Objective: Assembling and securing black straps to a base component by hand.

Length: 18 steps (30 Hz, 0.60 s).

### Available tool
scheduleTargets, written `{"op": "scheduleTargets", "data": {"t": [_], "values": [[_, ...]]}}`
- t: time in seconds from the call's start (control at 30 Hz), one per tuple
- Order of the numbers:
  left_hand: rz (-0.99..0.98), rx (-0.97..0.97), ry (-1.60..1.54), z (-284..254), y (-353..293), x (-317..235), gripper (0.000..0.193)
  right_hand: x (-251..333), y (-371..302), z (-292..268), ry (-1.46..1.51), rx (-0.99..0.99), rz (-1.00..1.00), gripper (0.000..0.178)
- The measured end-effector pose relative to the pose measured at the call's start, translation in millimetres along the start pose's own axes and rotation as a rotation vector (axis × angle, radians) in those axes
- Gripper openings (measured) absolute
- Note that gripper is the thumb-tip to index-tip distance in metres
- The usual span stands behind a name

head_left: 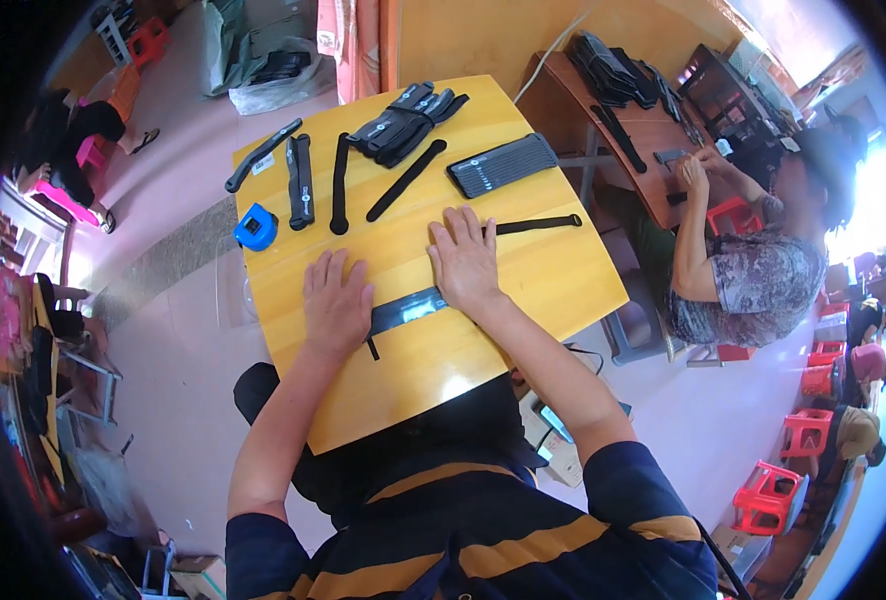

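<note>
A yellow wooden table [503, 360] lies in front of me. My left hand [337, 305] rests flat on it, fingers stretched, by the left end of a dark shiny flat strip [408, 310]. A short black tab [373, 348] sticks out below that end. My right hand [465, 262] lies palm down with fingers spread, its heel at the strip's right end. From beside its fingers a black strap [538, 225] runs to the right; what lies under the palm is hidden. Neither hand grips anything.
Toward the far side lie a stack of black straps [398, 130], loose straps [408, 180], a flat grey-black bundle [503, 166] and a folded strap [301, 180]. A blue tape measure [256, 228] sits at the left edge. A co-worker [748, 270] works at a brown table [623, 130].
</note>
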<state>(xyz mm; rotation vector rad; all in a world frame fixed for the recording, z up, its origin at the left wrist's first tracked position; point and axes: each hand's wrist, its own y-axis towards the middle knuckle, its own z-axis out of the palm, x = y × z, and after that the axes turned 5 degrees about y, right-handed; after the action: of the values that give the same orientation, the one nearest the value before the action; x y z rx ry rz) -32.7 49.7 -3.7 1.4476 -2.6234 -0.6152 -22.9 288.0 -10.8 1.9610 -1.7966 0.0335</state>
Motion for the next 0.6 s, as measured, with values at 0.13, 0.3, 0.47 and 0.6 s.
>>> {"op": "scheduleTargets", "data": {"t": [0.13, 0.3, 0.47, 0.6], "values": [[-0.049, 0.009, 0.014, -2, -4, 2, 0.039, 1, 1, -3, -0.021, 0.006, 0.014, 0.039], [-0.037, -0.032, -0.002, 0, -8, 1, 0.039, -5, 0, -19, -0.073, 0.039, 0.009, 0.040], [-0.053, -0.123, -0.091, -3, -11, 1, 0.035, -61, -11, -31, -0.222, -0.190, -0.037, 0.044], [-0.093, -0.206, -0.379, -11, -15, 8, 0.029, -93, -16, -56, -0.170, -0.221, 0.040, 0.045]]}}
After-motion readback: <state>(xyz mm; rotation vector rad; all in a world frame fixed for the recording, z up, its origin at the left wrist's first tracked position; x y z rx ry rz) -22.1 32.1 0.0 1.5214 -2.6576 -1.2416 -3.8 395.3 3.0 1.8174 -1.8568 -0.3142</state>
